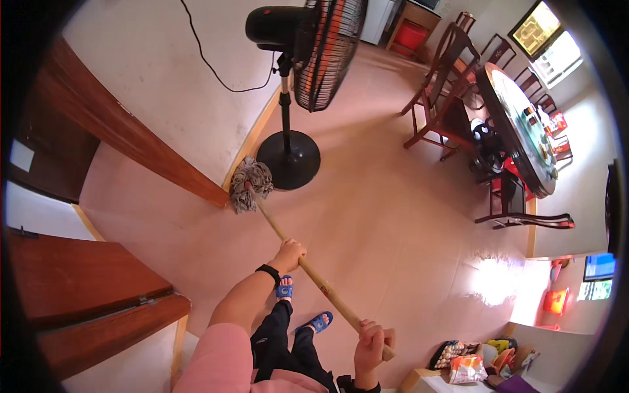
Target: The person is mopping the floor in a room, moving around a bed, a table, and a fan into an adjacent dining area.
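A string mop with a long wooden handle slants across the floor in front of me. My left hand grips the handle partway down. Close to its top end, my right hand is closed around the wood. The grey mop head rests on the floor in the corner between the wooden door frame and the fan's round black base. It lies against the yellow baseboard and appears to touch the edge of the base.
A black pedestal fan stands by the wall, its power cord hanging along the wall. Wooden chairs surround a round dining table at right. Bagged goods lie on a low ledge at lower right. An open wooden door is at left.
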{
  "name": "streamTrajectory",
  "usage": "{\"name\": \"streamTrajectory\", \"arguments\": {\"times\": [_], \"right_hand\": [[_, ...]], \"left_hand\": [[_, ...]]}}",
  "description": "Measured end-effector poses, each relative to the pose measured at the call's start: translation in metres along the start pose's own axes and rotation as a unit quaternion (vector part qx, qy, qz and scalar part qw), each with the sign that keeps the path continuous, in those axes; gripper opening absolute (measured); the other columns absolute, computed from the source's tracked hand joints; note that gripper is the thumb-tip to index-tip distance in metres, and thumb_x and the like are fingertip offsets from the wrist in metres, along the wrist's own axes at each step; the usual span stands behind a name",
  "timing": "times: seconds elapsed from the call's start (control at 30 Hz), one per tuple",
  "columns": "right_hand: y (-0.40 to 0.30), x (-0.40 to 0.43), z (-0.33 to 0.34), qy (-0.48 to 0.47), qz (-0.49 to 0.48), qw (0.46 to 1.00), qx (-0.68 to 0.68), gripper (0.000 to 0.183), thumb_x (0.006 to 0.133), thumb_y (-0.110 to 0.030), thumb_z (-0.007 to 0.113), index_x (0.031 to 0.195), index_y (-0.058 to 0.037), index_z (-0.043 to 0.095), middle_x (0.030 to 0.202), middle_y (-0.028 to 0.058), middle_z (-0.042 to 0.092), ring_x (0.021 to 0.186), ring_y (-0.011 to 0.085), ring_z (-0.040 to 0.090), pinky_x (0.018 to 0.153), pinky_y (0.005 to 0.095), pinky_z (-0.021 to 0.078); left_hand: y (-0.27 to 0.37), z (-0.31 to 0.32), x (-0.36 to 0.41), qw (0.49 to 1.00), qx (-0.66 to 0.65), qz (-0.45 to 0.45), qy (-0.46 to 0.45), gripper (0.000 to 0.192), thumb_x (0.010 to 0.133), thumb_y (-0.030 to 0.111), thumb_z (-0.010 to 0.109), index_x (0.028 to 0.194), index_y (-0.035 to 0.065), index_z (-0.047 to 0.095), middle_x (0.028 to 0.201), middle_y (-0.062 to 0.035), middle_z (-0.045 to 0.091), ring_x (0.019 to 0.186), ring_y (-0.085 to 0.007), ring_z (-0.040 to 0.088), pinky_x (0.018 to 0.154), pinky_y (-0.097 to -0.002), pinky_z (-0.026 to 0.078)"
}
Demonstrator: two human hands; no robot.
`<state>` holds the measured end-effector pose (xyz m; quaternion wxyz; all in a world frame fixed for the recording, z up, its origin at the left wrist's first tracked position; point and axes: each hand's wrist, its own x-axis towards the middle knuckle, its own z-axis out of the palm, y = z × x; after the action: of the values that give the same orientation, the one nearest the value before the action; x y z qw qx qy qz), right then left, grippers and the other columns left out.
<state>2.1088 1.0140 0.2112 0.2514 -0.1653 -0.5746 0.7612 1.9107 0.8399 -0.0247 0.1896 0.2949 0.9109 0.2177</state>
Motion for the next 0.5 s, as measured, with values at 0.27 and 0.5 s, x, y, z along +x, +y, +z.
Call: {"name": "streamTrajectory", "arguments": {"times": [0.27,0.5], "right_hand": [[-0.115,0.023,-0.128,-0.108,-0.056,0.993,0.012,0.028,0.079,-0.015,0.055,0.060,-0.0100,0.037,0.054,0.0025,0.042,0.055,0.0170,0.041,0.073,0.0412,0.0372],[-0.147,-0.047,-0.196,0.077,-0.081,0.993,-0.047,0.021,0.081,-0.007,0.046,0.064,-0.0108,0.036,0.055,-0.0002,0.034,0.058,0.0139,0.038,0.079,0.0390,0.0345]], "left_hand": [[0.159,0.055,0.028,0.977,-0.159,0.116,0.078,0.010,0.063,0.012,0.062,0.064,0.0214,0.061,0.068,-0.0029,0.057,0.084,-0.0284,0.051,0.083,-0.0425,0.032],[0.268,0.147,0.060,0.970,-0.098,0.219,-0.035,0.010,0.067,0.014,0.058,0.062,0.0219,0.063,0.065,-0.0020,0.058,0.081,-0.0262,0.052,0.083,-0.0419,0.032]]}}
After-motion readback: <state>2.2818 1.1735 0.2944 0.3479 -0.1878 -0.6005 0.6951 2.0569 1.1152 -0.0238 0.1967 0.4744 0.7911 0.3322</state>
